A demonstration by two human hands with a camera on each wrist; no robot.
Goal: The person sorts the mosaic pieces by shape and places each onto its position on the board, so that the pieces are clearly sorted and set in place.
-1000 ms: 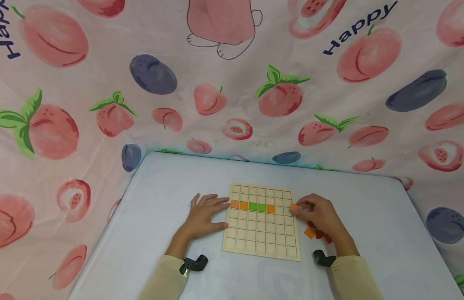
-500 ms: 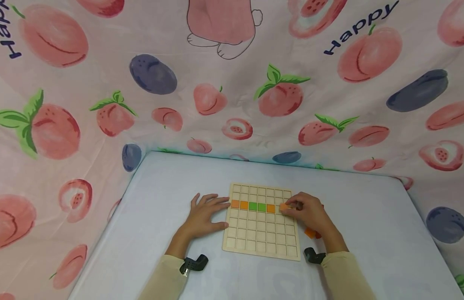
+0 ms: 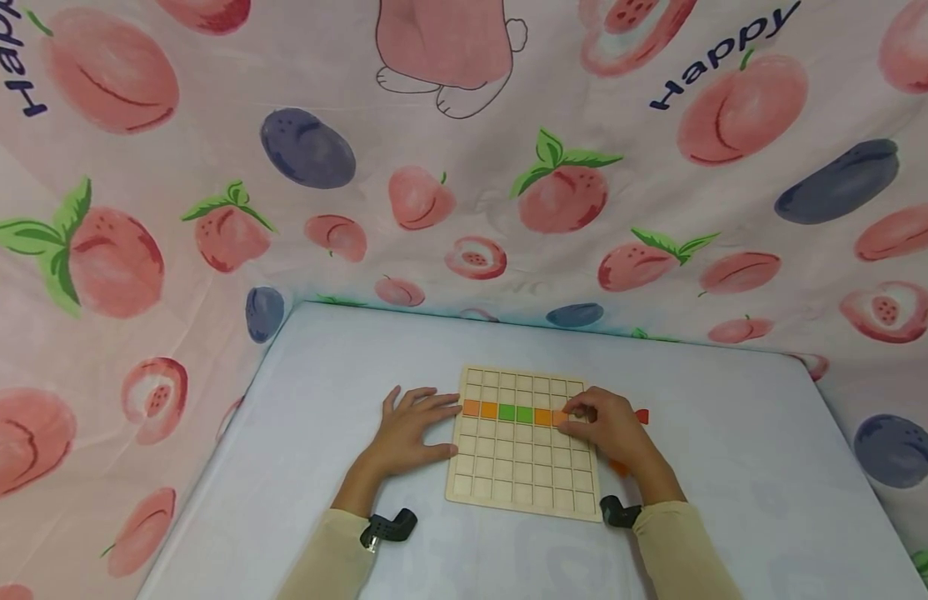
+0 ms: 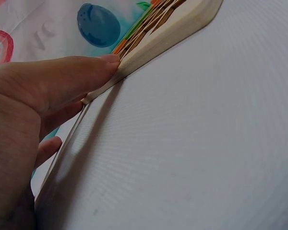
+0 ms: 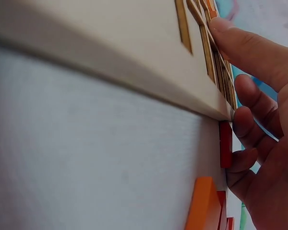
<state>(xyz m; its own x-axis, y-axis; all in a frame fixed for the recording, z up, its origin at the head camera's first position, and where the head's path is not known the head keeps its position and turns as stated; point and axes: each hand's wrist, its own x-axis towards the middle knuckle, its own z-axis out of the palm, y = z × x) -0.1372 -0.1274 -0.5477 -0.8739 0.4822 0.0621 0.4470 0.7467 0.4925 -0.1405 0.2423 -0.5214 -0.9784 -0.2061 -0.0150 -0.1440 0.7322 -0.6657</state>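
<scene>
A wooden grid board (image 3: 509,467) lies flat on the table. Across one of its rows run an orange tile (image 3: 471,407), another orange tile, two green tiles (image 3: 516,413) and a third orange one (image 3: 542,417). My right hand (image 3: 610,421) reaches over the board's right side and pinches a small square orange tile (image 3: 559,417) at the square right of that row's end. Spread fingers of my left hand (image 3: 411,429) touch the left edge of the board. In the left wrist view the thumb (image 4: 98,67) presses against the board's edge.
Right of the board lie loose tiles, partly hidden by the right hand and forearm: a red tile (image 3: 642,416) and an orange tile (image 5: 201,203) with more red behind it. A fruit-print cloth (image 3: 464,200) hangs behind the white table (image 3: 359,350).
My right hand has moved left over the board with the orange tile, bringing it from the right edge down to the square beside the row. The left hand has stayed still.
</scene>
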